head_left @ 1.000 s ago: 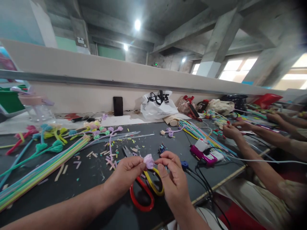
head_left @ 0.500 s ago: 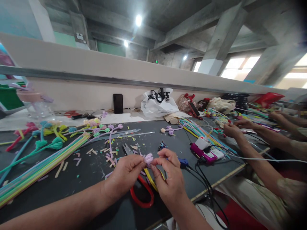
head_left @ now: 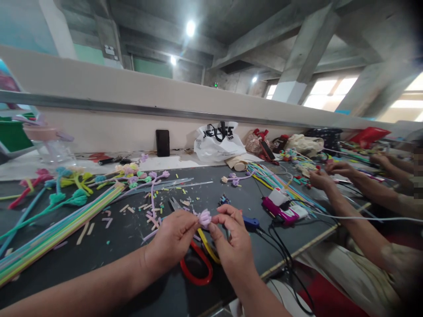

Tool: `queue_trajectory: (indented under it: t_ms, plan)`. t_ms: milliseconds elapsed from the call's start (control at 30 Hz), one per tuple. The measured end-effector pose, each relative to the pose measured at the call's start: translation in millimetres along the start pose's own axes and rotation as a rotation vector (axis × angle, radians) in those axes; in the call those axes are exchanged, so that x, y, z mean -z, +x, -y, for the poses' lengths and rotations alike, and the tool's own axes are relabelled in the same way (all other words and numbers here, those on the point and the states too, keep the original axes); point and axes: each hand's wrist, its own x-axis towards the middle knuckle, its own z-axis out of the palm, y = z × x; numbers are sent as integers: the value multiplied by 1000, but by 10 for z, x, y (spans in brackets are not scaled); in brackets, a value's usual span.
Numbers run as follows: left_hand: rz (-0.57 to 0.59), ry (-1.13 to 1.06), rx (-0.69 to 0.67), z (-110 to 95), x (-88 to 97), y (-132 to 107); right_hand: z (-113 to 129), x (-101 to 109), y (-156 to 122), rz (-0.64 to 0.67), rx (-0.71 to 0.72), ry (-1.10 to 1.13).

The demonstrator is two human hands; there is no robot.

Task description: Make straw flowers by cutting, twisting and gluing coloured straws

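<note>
And here are both hands meeting at the near middle, over a dark, smooth-topped counter [head_left: 76, 257]. The left hand [head_left: 176, 233] has thumb and fingers pinched together, grasping the base of a small, fluffy, pale lilac flower [head_left: 205, 218]. Over from the right comes the right hand [head_left: 233, 240], fingers curled, thumb and fingertips at the flower's right edge; how firm that touch is, nobody can tell from here. The flower is up between the two hands, its petals bunched together.

Right below them lies a pair of metal scissors with one red and one yellow handle [head_left: 199, 281], partly hidden by the hands. Just right of the right hand, a blue plastic tool [head_left: 251, 223] with dark cables, and farther right, a glossy purple power strip [head_left: 280, 214] with white plugs.

Out on the left, a long bundle of pastel sticks [head_left: 82, 215] slants across, with pale cut strips [head_left: 124, 208] scattered beside it and fuzzy teal flowers [head_left: 77, 197] beyond! On the far side, a black phone [head_left: 162, 143] stands upright.
</note>
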Motion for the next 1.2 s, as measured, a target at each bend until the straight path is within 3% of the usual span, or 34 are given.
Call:
queue_trajectory:
  t_ms: [167,433,667,967,1200]
  plan:
    - [16,80,-115,29,38,-6,36,41,14,-22,-15,6]
    - [35,149,-132,32,47,-12,29,22,27,-1,-15,15]
    - [11,209,-258,66,47,-14,21,-8,4,8,-47,42]
    - [0,166,-115,2,54,-3,25,-70,-62,-66,-16,35]
    - [-7,242,-166,42,50,-9,-11,-96,-57,4,-83,150]
